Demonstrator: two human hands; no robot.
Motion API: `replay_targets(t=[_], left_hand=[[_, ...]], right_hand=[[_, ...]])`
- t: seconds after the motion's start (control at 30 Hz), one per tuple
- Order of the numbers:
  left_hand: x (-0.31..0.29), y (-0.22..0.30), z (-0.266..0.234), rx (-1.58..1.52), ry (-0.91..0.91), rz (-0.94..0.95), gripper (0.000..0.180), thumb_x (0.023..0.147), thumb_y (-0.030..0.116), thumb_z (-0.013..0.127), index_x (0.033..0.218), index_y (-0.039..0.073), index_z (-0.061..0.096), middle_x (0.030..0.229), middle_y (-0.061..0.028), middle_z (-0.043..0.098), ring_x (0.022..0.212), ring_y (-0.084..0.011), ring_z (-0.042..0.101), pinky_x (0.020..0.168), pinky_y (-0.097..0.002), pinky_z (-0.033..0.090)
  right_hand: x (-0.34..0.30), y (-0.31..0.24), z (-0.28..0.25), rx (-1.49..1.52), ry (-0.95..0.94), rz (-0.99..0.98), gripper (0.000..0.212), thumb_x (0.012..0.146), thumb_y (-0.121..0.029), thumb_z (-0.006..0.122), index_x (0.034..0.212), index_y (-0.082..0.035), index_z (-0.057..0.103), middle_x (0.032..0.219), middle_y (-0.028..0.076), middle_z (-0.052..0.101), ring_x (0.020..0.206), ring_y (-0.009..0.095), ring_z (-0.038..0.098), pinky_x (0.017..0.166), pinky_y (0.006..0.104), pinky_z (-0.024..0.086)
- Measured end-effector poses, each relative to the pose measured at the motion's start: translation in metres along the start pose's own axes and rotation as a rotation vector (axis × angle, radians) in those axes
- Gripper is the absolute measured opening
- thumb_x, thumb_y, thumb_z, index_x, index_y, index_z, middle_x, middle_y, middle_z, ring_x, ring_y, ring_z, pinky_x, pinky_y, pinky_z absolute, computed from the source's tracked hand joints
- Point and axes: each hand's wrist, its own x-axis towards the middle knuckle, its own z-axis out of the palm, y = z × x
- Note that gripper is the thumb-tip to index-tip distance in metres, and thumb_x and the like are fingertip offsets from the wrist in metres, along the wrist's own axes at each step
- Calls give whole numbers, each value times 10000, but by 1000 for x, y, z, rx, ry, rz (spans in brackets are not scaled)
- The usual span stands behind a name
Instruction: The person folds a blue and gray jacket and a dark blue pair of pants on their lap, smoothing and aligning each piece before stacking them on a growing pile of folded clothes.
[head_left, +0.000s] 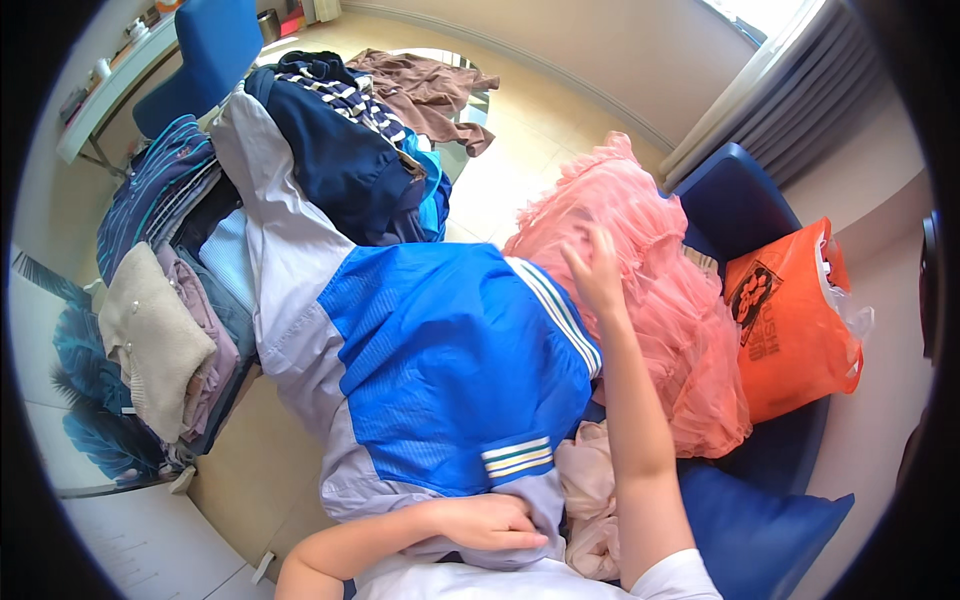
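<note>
A blue and grey jacket (430, 350) with striped hem and cuff is spread across my lap. My left hand (488, 522) is closed on its grey sleeve just below the striped cuff, the fingertips partly hidden. Reaching out past the striped hem, my right hand (594, 262) hovers over or touches a pink ruffled garment (650, 270); its fingers are apart and nothing is in them. A pale pink piece of fabric (592, 480) lies between the jacket and my right forearm.
Folded clothes (155, 330) are stacked at the left. Beyond the jacket, a heap of dark clothes (340, 160) and a brown garment (425, 95) lie on a table. An orange bag (790, 320) and a blue cushion (760, 530) rest at the right. A blue chair (215, 60) stands far left.
</note>
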Motion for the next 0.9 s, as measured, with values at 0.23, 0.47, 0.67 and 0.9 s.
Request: replay_targets(t=[0.23, 0.47, 0.67, 0.9], left_hand=[[52, -10, 40, 361, -224, 80, 239, 862, 235, 587, 909, 41, 718, 1463, -195, 411, 1378, -379, 345, 1074, -675, 240], [16, 12, 29, 418, 363, 142, 269, 891, 286, 656, 1022, 51, 663, 1187, -142, 628, 1110, -309, 600, 949, -422, 470], [-143, -27, 23, -66, 1669, -292, 68, 866, 56, 649, 858, 44, 582, 803, 6, 581, 736, -78, 552, 687, -237, 461], [-225, -156, 113, -940, 1642, -648, 665, 893, 512, 634, 1356, 50, 514, 1251, -110, 609, 1094, -226, 611, 957, -375, 478]], right_hand=[[-145, -1, -47, 189, -81, 417, 234, 860, -150, 709, 1013, 22, 669, 840, 85, 696, 750, 145, 647, 685, 276, 512], [-199, 19, -66, 111, -119, 747, 396, 894, -255, 704, 1159, 28, 625, 764, 125, 684, 653, 146, 635, 579, 279, 505], [-199, 26, -32, 412, 99, 935, 624, 904, -362, 695, 1346, 23, 483, 870, 103, 646, 723, 127, 610, 606, 261, 506], [-189, 34, 1, 368, 136, 670, 427, 863, -233, 751, 1155, 12, 559, 953, 60, 641, 817, 97, 576, 728, 241, 481]])
